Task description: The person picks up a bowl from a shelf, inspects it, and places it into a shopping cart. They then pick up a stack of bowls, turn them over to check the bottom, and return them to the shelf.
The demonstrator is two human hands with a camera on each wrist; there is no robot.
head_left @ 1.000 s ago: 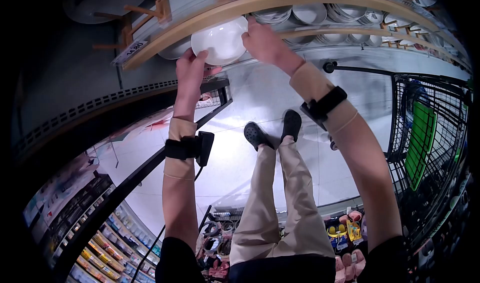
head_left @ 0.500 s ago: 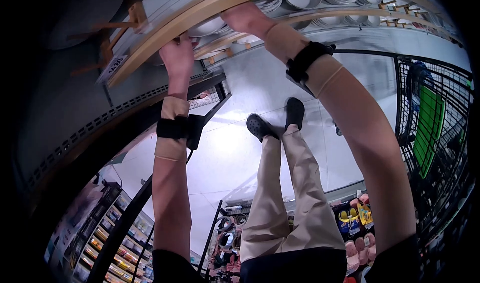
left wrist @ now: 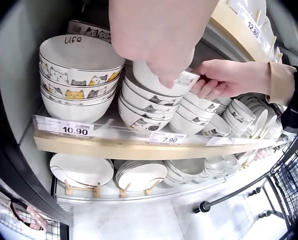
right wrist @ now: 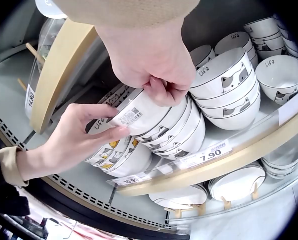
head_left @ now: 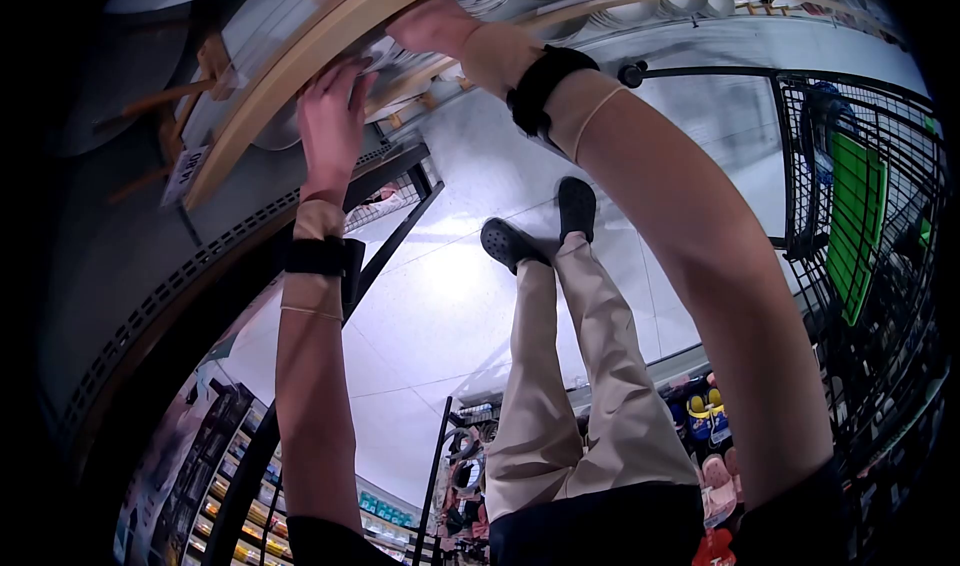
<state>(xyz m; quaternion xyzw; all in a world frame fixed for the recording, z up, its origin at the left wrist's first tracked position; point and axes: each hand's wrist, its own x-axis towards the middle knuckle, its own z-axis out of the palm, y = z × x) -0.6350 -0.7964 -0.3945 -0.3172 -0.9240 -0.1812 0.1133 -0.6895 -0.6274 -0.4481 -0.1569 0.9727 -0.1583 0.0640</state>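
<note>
In the right wrist view, a white bowl [right wrist: 148, 111] with a barcode sticker sits at the top of a stack of cat-patterned bowls [right wrist: 181, 140]. My left hand [right wrist: 71, 134] pinches one side of it, thumb low on the outer wall and fingers at the rim. My right hand [right wrist: 151, 62] grips the opposite side with curled fingers. From the left wrist, the same bowl [left wrist: 156, 82] shows between my left hand [left wrist: 156, 35] and my right hand [left wrist: 234, 77]. In the head view, the upper shelf edge partly covers both hands.
Beside the stack are larger bowls [left wrist: 79, 77] marked "Life" and more bowl stacks [right wrist: 229, 90]. A price tag [left wrist: 168, 138] reads 7.90. Plates [left wrist: 81, 170] stand on the shelf below. An upper shelf edge [head_left: 290, 76] hangs overhead. A shopping cart [head_left: 850, 206] stands at right.
A second ago both hands held a white bowl out in front of the shelf. They have since moved in under the upper shelf edge, with the bowl now over the stack.
</note>
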